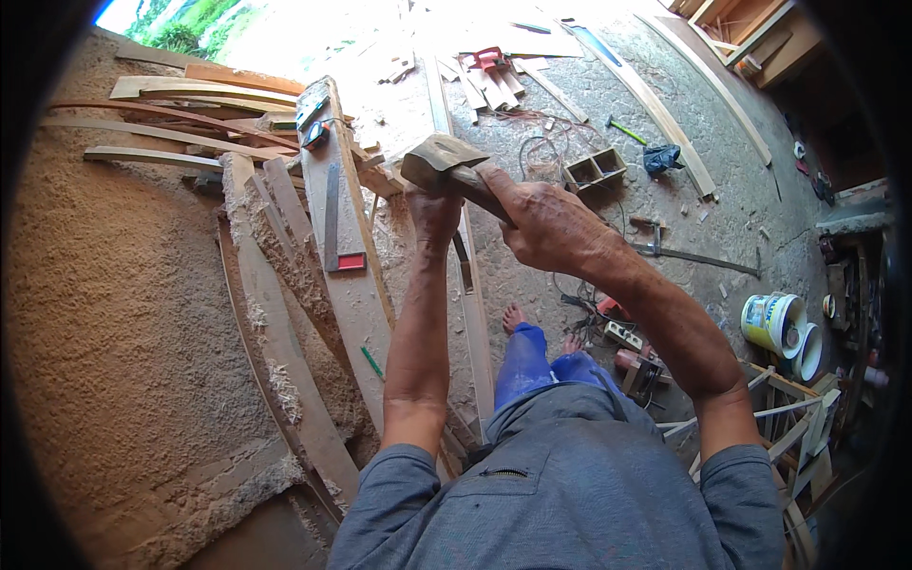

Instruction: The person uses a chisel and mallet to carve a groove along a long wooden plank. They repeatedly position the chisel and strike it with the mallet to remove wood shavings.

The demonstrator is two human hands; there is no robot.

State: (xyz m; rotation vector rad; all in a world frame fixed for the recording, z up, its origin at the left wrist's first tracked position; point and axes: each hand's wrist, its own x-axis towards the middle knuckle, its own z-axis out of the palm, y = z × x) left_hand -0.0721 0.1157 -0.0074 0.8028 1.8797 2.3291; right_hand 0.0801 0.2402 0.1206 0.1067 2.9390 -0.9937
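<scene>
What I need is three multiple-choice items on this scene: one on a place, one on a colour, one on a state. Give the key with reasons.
1. Where does the red-ended square lie?
A. in a bucket
B. flat on the plank
C. on the person's lap

2. What colour is most of the bucket at the right?
A. white
B. black
C. red

3. How is the hammer-like tool held?
A. it lies on the floor
B. in one hand only
C. in both hands

Key:
1 B, its blade runs along the plank.
2 A, its wall shows white.
3 C, the left hand and right hand both close on it.
</scene>
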